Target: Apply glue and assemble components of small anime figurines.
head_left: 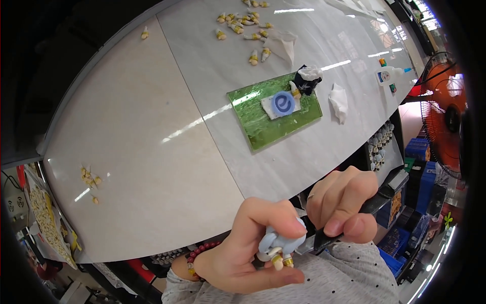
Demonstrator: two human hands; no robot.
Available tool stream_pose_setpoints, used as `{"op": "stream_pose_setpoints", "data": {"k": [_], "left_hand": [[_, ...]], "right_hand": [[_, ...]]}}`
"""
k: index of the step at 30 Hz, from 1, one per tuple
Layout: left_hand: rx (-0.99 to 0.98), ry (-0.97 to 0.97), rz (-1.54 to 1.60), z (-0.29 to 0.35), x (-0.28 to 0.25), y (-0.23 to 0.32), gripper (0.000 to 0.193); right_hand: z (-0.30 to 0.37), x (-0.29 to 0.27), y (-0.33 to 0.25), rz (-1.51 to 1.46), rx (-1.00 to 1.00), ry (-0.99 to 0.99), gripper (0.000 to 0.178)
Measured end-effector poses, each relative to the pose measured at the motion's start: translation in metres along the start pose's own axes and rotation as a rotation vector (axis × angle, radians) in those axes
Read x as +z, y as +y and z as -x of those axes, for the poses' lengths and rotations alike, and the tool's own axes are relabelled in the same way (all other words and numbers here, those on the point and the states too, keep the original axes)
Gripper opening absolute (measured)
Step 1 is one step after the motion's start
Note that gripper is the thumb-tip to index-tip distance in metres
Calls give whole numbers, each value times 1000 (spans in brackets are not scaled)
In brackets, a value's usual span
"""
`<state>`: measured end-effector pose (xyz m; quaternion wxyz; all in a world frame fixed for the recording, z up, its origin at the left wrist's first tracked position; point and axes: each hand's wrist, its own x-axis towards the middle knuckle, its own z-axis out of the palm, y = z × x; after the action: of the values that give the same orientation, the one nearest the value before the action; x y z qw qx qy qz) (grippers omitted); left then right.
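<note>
Figurine (282, 244), gold tips (288, 261) twd wearer (349, 273), axis tilted

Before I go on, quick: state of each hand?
Left hand: closed around a small pale-blue figurine.
Right hand: closed, gripping a black tool.

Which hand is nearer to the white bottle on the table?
Right. The right hand is below the bottle and somewhat left of it in the picture; the left hand, holding a figurine, is lower and farther left.
</note>
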<state>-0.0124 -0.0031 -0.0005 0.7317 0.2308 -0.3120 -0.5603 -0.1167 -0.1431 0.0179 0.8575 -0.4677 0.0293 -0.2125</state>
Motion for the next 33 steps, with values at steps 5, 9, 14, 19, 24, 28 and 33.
{"op": "stream_pose_setpoints", "data": {"k": [5,9,14,19,24,28,33], "left_hand": [[-82,-1,-2,-1,2,5,50],[-148,-5,-6,-4,3,10,48],[-320,-32,107,-5,3,14,45],[-303,-44,123,-5,1,11,43],[-339,-26,160,-5,1,9,41],[-351,-27,178,-6,3,9,41],[-399,2,239,-5,4,11,42]], "right_hand": [[-2,0,-4,-11,79,26,12],[-4,-1,-4,5,91,1,14],[-8,-5,-7,-16,130,-44,19],[-17,-8,-11,85,121,-201,11],[-16,-8,-13,130,167,-181,16],[-15,-8,-16,136,222,-138,22],[-16,-8,-12,111,202,-111,22]]}}
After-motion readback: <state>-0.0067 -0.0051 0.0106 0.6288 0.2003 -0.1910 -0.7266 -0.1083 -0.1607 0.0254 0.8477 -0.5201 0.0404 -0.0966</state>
